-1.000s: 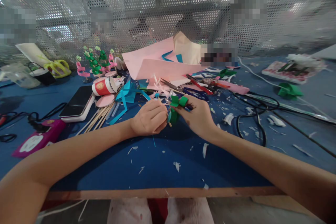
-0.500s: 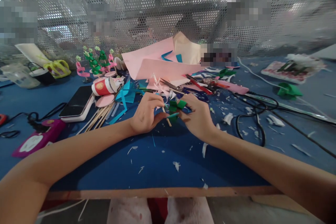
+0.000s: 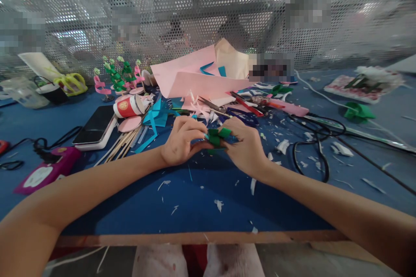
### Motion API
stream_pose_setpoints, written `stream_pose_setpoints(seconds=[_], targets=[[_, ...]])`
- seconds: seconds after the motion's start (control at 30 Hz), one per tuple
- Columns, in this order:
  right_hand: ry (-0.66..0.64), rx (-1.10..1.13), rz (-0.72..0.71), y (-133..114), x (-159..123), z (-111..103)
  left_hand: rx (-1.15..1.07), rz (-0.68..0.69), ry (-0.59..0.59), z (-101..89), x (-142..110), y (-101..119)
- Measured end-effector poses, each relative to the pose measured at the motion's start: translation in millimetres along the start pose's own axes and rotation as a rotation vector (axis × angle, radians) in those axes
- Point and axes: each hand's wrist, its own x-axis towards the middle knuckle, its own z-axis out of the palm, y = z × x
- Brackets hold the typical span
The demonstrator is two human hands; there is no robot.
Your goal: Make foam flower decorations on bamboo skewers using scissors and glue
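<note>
Just above the blue table (image 3: pixel 201 207), both hands meet at a green paper strip (image 3: pixel 213 137) that is folded or curled. My left hand (image 3: pixel 182 142) pinches the strip's left side between thumb and fingers. From the right, my right hand (image 3: pixel 245 145) grips the same strip, its fingertips partly hidden behind the folds. Behind the hands lie scissors (image 3: pixel 212 104) among pink paper scraps. Left of my left hand are blue paper strips (image 3: pixel 157 117) and several thin wooden sticks (image 3: pixel 125 147).
A red-and-white paper cup (image 3: pixel 128 107) lies near a phone (image 3: pixel 95 125) and a purple device (image 3: pixel 48 171). Small pink and green paper spirals on stands (image 3: pixel 118 80) are behind. Pink sheets (image 3: pixel 195 78) rest near the mesh panel. A black cable (image 3: pixel 320 156) loops at right among white scraps.
My left hand's fingers have closed in on the green strip, drawing nearer the right hand. The light stick end seen under the strip before is now out of sight.
</note>
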Motion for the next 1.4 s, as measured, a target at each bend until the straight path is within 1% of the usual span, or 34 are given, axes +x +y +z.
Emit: stream_pose_setpoints(seconds=[0.07, 0.13, 0.37, 0.53, 0.7, 0.77, 0.87, 0.9, 0.97, 1.13, 1.3, 1.4], targets=[[-0.013, 0.028, 0.039, -2, -1, 0, 0.004, 0.029, 0.054, 1.5, -1, -1], [-0.026, 0.043, 0.076, -2, -1, 0, 0.004, 0.057, 0.071, 2.5, -2, -1], [-0.073, 0.090, 0.158, -1, -1, 2, 0.064, 0.031, -0.008, -0.9, 2, 3], [-0.056, 0.097, 0.168, -1, -1, 2, 0.090, -0.027, -0.095, -2.3, 3, 5], [-0.032, 0.160, 0.189, -3, -1, 2, 0.098, -0.043, -0.126, -1.4, 2, 5], [-0.042, 0.181, 0.203, -5, -1, 2, 0.094, -0.009, -0.079, -0.4, 0, 4], [-0.065, 0.190, 0.227, -8, 0, 2, 0.085, 0.043, 0.053, 1.6, -2, 2], [-0.068, 0.192, 0.237, -8, 0, 2, 0.093, 0.052, 0.078, 2.2, -3, 1], [-0.080, 0.217, 0.265, -9, -1, 3, 0.116, 0.057, 0.069, 2.6, -4, 1], [-0.123, 0.413, 0.411, -8, -3, 6, 0.112, 0.066, 0.018, 1.1, -4, 2], [-0.154, 0.635, 0.523, -12, -3, 8, 0.131, 0.067, 0.068, 0.6, -6, 3], [-0.166, 0.716, 0.574, -14, -4, 8, 0.166, 0.050, 0.021, -0.2, -5, 4]])
